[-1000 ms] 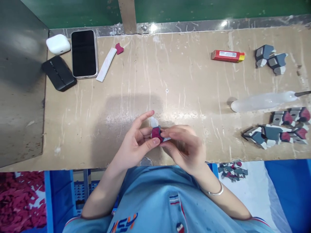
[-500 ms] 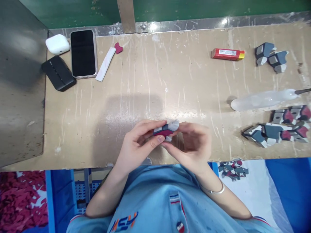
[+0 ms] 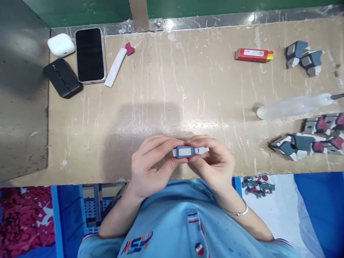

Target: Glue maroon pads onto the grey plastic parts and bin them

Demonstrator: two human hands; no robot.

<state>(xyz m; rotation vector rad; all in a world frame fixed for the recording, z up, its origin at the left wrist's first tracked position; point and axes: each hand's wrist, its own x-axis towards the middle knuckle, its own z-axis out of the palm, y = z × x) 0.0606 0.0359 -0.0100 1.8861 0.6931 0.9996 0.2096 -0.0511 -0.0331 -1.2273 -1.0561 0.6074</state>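
Observation:
Over the near part of the bench, a small grey-and-white plastic part [image 3: 184, 152] is pinched between both hands. My left hand [image 3: 150, 165] grips its left end between thumb and fingers. My right hand [image 3: 215, 165] pinches the right end, where a pale, narrow tip pokes out past the fingertips. A face with a light rectangular panel points up at me. The part's underside and sides are hidden by my fingers. Similar grey, white and maroon parts [image 3: 305, 141] lie in a row at the bench's right, near a translucent squeeze bottle [image 3: 292, 106].
At the back left are a phone [image 3: 90, 55], a white case [image 3: 61, 45], a black box [image 3: 63, 78], a white strip [image 3: 115, 67] and a maroon piece [image 3: 129, 49]. A red lighter [image 3: 254, 55] and two grey parts [image 3: 311, 61] lie back right. Below sit maroon pieces [image 3: 27, 222] and mixed parts [image 3: 258, 186].
The part has been turned: its maroon side faced me before, and now its grey face with the pale panel does. My right hand has closed in on its right end.

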